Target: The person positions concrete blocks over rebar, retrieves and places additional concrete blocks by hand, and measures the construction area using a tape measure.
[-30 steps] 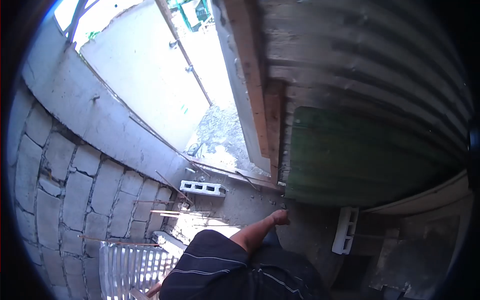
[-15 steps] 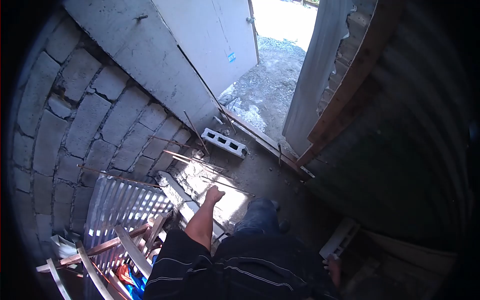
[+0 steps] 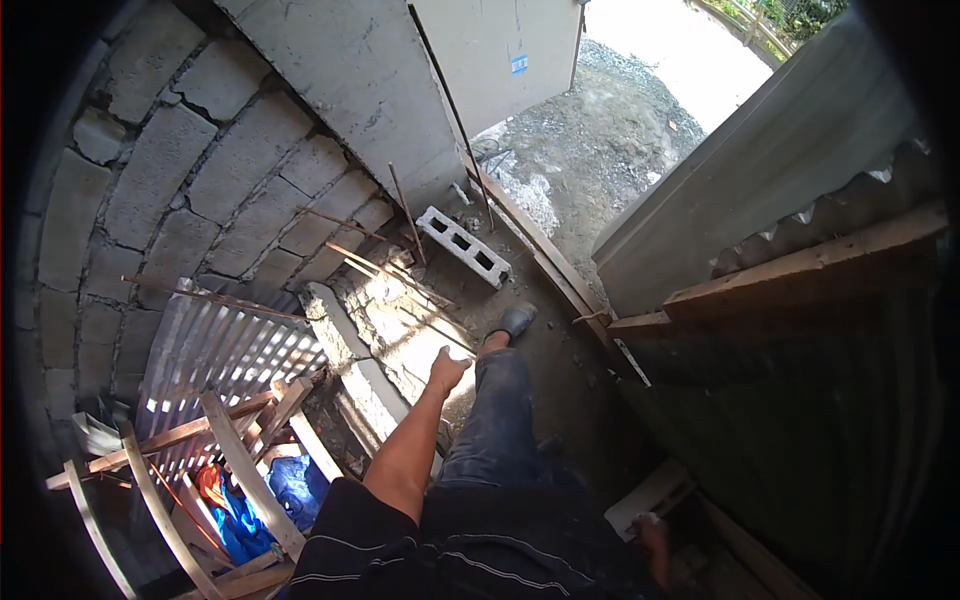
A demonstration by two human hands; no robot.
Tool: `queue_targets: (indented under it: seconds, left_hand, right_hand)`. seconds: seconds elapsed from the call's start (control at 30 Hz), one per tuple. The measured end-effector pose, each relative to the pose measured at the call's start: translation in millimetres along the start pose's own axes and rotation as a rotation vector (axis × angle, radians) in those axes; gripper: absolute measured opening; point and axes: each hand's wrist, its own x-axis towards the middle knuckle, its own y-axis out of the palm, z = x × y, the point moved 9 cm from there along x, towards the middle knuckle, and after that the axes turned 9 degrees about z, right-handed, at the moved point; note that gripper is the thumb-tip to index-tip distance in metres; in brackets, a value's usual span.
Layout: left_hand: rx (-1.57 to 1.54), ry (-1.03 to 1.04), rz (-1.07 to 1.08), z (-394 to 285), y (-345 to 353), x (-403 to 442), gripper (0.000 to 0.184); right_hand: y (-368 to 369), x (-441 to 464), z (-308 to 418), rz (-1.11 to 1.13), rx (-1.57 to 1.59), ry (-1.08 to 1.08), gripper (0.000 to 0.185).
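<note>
My right hand (image 3: 652, 537), low on the right side, is closed on the edge of a grey hollow concrete block (image 3: 648, 497), carried beside my right leg. Shadow hides part of the fingers and the block's underside. My left hand (image 3: 451, 370) is stretched forward over the sunlit ground, with thumb and loosely bent fingers apart and nothing between them. Another hollow block (image 3: 464, 246) lies on the dirt ahead near the doorway, its holes facing up. My left foot in a dark shoe (image 3: 514, 320) is just short of that block.
Thin rods (image 3: 408, 215) stick up by the block wall (image 3: 240, 150). A concrete ledge (image 3: 378, 395) runs along my left, with corrugated sheet (image 3: 230, 340) and a wooden frame (image 3: 240, 470) beyond. A wooden sill (image 3: 540, 250) crosses the doorway. Corrugated metal (image 3: 760, 200) stands on the right.
My left leg has stepped forward, and the view has shifted. The block in my right hand has come along with me. My left hand has swung slightly, its thumb now apart from the fingers.
</note>
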Motion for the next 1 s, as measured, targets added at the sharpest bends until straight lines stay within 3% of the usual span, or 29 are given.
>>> queue_targets:
  seconds: [0.03, 0.17, 0.23, 0.4, 0.53, 0.57, 0.7, 0.77, 0.9, 1.0]
  left_hand:
    - [-0.015, 0.018, -0.003, -16.3, -0.9, 31.2, 0.082]
    - [0.07, 0.056, 0.049, -72.3, 15.3, 172.1, 0.081]
    - [0.256, 0.103, 0.128, -103.4, 35.6, 250.2, 0.083]
    - [0.658, 0.086, 0.334, -134.9, 94.7, 349.4, 0.076]
    - [1.056, 0.149, 0.125, -103.3, 139.7, 434.4, 0.072]
    - [1.126, 0.118, 0.139, -86.4, 151.1, 451.8, 0.079]
    - [1.179, 0.109, 0.243, -67.4, 170.7, 471.8, 0.087]
    - [0.949, 0.107, 0.18, -65.1, 168.7, 482.2, 0.095]
    - [0.921, 0.154, 0.123, -52.4, 172.9, 500.2, 0.075]
    - [0.912, 0.14, 0.138, -63.4, 151.6, 495.1, 0.074]
  right_hand:
    - [-2.7, 2.2, 14.4, -0.017, -0.046, -0.051, 0.028]
    - [0.4, -4.0, 26.8, -0.094, 0.012, 0.073, 0.028]
    - [11.6, -9.2, 33.4, -0.112, 0.243, 0.006, 0.022]
    - [80.8, -49.5, 33.8, -0.136, 0.214, 0.414, 0.021]
    - [131.9, -85.9, 43.1, -0.1, 0.231, 0.647, 0.022]
    - [139.9, -97.4, 48.0, -0.097, 0.239, 0.694, 0.022]
    - [164.0, -133.2, 71.5, -0.063, 0.258, 0.859, 0.023]
    - [170.7, -148.1, 80.9, -0.053, 0.268, 0.922, 0.023]
    - [186.9, -189.8, 90.6, -0.054, 0.314, 1.003, 0.025]
    - [204.9, -218.6, 89.7, -0.054, 0.377, 1.023, 0.026]
